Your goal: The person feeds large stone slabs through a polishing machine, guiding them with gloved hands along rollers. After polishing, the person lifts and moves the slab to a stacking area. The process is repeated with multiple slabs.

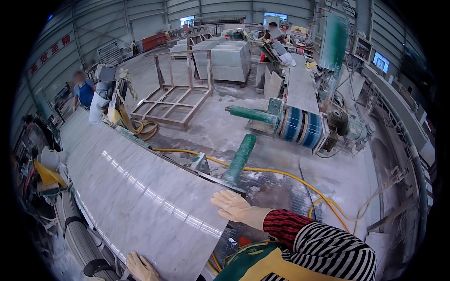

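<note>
A long polished slab of grey-white veined stone (140,196) stretches from in front of me toward the far left. My right hand (239,209), in a cream rubber glove, lies with outstretched fingers on the slab's near right corner. At the slab's left edge, close to the bottom of the view, my left hand (141,267) rests in a matching glove with its fingers extended; its wrist is out of view. Neither hand holds anything. Just beyond my right hand, a green cylindrical post (241,158) stands beside the slab's edge.
Yellow hose (281,172) winds across the wet floor. A rusty metal frame (176,103) stands ahead, before stacked stone slabs (225,61). Blue rollers (300,126) and a motor (349,124) are at right. One person (84,91) stands at far left, another (274,30) farther back.
</note>
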Available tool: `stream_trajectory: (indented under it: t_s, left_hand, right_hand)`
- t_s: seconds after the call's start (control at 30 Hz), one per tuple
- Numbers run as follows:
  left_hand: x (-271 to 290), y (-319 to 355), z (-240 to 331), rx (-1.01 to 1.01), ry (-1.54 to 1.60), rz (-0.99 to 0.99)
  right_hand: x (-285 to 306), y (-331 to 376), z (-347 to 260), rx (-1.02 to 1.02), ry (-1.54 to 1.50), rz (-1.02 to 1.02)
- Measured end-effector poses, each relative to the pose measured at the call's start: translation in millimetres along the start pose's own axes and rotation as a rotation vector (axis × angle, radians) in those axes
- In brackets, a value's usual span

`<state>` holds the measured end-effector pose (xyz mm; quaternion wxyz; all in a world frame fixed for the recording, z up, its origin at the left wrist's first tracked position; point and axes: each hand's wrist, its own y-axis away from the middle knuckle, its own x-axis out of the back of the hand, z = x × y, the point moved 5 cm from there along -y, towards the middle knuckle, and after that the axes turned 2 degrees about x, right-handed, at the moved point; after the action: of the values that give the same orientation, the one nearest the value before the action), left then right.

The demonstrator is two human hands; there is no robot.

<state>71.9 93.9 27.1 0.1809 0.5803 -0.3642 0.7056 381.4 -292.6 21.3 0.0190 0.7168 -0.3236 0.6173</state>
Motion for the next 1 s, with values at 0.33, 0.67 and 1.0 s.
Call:
stream_trajectory:
  t_s: [0.33, 0.67, 1.0]
  left_hand:
    - [-93, 12, -56, 0.038, 0.1, 0.195]
    - [-62, 15, -48, 0.042, 0.026, 0.095]
    - [-49, 13, -30, 0.084, 0.044, 0.041]
  right_hand:
    - [2, 0, -2, -0.003, -0.03, -0.012]
    - [7, -1, -7, 0.005, -0.035, -0.034]
    - [9, 7, -4, -0.008, -0.031, -0.028]
